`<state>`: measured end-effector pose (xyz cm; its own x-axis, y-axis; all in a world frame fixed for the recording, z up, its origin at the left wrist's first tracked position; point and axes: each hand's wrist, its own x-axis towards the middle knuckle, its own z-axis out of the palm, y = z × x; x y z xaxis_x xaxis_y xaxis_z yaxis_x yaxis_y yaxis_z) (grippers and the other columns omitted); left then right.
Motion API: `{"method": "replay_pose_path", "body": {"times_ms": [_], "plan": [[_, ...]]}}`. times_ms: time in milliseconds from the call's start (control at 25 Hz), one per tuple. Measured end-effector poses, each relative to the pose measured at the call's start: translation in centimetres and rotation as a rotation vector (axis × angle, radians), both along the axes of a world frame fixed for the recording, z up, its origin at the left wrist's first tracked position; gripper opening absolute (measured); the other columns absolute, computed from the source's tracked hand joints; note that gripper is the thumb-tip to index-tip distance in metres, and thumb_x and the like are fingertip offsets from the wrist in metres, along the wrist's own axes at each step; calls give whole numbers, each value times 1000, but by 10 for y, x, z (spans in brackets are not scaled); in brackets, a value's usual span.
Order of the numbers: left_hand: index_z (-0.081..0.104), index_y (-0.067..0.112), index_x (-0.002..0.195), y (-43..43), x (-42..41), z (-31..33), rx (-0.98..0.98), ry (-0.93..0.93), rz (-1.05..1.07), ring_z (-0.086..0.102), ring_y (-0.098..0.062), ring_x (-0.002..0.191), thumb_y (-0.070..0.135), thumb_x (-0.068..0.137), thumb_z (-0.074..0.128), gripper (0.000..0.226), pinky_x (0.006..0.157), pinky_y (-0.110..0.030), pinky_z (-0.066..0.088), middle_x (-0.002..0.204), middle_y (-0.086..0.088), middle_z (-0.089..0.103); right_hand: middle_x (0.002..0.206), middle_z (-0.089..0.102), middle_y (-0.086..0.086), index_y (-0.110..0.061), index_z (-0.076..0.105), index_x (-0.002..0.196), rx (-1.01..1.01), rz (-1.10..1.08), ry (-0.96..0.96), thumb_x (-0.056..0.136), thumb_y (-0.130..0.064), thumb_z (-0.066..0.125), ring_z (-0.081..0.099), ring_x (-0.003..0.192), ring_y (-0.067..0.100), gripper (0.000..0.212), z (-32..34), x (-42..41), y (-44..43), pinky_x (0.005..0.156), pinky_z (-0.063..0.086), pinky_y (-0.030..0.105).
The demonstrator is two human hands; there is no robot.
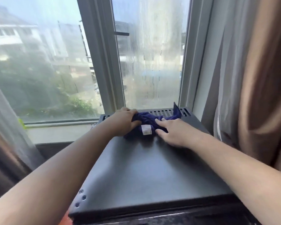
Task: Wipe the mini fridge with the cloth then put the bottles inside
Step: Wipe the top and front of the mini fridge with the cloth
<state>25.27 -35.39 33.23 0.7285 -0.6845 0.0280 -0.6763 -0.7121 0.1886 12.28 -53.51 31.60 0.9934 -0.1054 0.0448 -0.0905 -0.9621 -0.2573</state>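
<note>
Here, left hand (124,121) clutches the soft, likely light cloth (145,121) at its bunched end atop the mini fridge (152,172); right hand (175,134) presses it, fingers straight.

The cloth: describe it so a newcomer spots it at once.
Below the big window sits a dark grey metal mini fridge. On its top's far end, by the vent slots, the left hand grips a crumpled dark blue cloth. Only it carries a white tag.
</note>
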Motion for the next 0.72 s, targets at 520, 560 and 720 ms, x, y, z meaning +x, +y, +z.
{"method": "replay_pose_path", "body": {"times_ms": [520, 560, 720], "plan": [[51, 21, 145, 113, -27, -5, -134, -5, 52, 48, -18, 135, 46, 95, 63, 58, 107, -18, 31, 150, 0, 46, 121, 71, -2, -28, 63, 125, 93, 275, -62, 88, -53, 65, 64, 114, 18, 45, 6, 36, 65, 95, 47, 29], [52, 23, 145, 116, -32, -6, -129, -6, 22, 48, -14, 134, 47, 93, 64, 58, 105, -14, 29, 150, 3, 47, 117, 73, -4, -30, 64, 122, 76, 290, -73, 88, -53, 66, 65, 111, 16, 41, 6, 28, 61, 93, 48, 28], [53, 29, 144, 114, -47, -6, -83, 3, -64, 44, -6, 134, 51, 90, 64, 59, 107, -13, 28, 151, 11, 47, 108, 74, -8, -35, 63, 121, 53, 326, -73, 89, -50, 63, 66, 101, 12, 36, 4, -6, 44, 82, 47, 26]]}}
